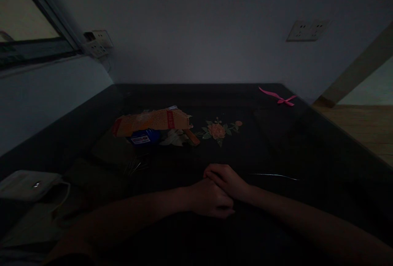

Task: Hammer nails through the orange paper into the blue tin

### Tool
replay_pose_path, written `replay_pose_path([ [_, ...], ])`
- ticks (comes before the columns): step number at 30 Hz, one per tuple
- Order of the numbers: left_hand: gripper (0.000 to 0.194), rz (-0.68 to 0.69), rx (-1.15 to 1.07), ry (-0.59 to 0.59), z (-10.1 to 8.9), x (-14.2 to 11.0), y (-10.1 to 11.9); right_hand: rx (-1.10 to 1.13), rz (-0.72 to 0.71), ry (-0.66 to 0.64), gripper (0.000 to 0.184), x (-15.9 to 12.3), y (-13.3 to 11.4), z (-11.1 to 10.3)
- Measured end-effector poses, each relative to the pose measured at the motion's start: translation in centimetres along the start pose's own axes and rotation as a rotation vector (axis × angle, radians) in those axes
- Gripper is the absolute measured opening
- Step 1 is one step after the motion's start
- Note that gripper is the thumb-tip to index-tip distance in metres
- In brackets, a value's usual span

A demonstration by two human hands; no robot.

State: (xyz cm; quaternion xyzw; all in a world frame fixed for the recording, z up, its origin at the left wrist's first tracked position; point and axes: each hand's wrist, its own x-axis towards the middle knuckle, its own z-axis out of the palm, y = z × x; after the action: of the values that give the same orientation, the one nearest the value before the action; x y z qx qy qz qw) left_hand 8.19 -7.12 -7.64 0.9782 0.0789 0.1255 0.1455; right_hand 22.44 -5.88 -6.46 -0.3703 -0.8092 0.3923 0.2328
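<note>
My two hands rest together near the front of the dark table. My left hand [211, 198] is closed with its fingers curled, and nothing shows in it. My right hand [226, 179] lies against the back of the left hand, its fingers folded; no object is visible in it. To the right of the hands lies a thin, shiny strand, perhaps wire [274, 174]. Ahead and left is an orange-brown packet with red bands [150, 121], lying over a blue package with a white label [143, 138]. The picture is very dark, so details of the fingers are hard to see.
Several thin sticks or pins [134, 165] lie left of the hands. A white device with a cable [29, 185] sits at the left edge. A pink ribbon [281, 98] lies far right. Flower decoration [216, 130] marks the dark tabletop [245, 98]. Wall sockets [307, 30] are behind.
</note>
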Motion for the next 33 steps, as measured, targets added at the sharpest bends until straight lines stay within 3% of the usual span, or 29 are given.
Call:
replay_pose_path([
  [5,0.020,-0.041,-0.032,-0.037,0.0,0.0,0.1,-0.004,-0.014,-0.018,0.016,0.1,0.3,0.0],
  [8,0.019,-0.121,-0.089,-0.121,-1.2,0.3,0.7,-0.020,-0.025,-0.033,0.017,0.2,0.5,0.0],
  [11,0.013,-0.133,-0.286,-0.173,-4.4,0.4,1.6,-0.038,-0.049,-0.064,0.017,0.2,0.8,0.1],
  [14,0.014,-0.222,-0.366,-0.079,-9.2,-0.6,1.4,-0.052,-0.079,-0.094,0.018,0.2,1.1,0.3],
  [16,0.021,-0.397,-0.241,0.045,-12.6,-2.5,-0.1,-0.057,-0.088,-0.093,0.017,0.1,1.0,0.2],
  [19,0.031,-0.671,0.220,0.311,-16.9,-7.1,-4.1,-0.060,-0.092,-0.088,0.015,0.1,0.5,0.0],
  [22,0.058,-0.825,0.482,0.236,-19.3,-12.9,-8.6,-0.070,-0.102,-0.086,0.015,0.1,0.0,-0.1],
  [27,0.101,-0.988,0.577,0.028,-19.1,-20.0,-13.1,-0.108,-0.110,-0.061,0.014,0.2,-0.4,-0.1],
  [30,0.108,-1.088,0.539,-0.074,-18.0,-21.4,-13.9,-0.151,-0.100,-0.037,0.014,0.6,-0.5,-0.2],
  [33,0.103,-1.101,0.488,-0.108,-17.3,-21.5,-14.0,-0.229,-0.079,0.012,0.015,1.8,-0.6,-0.7],
])
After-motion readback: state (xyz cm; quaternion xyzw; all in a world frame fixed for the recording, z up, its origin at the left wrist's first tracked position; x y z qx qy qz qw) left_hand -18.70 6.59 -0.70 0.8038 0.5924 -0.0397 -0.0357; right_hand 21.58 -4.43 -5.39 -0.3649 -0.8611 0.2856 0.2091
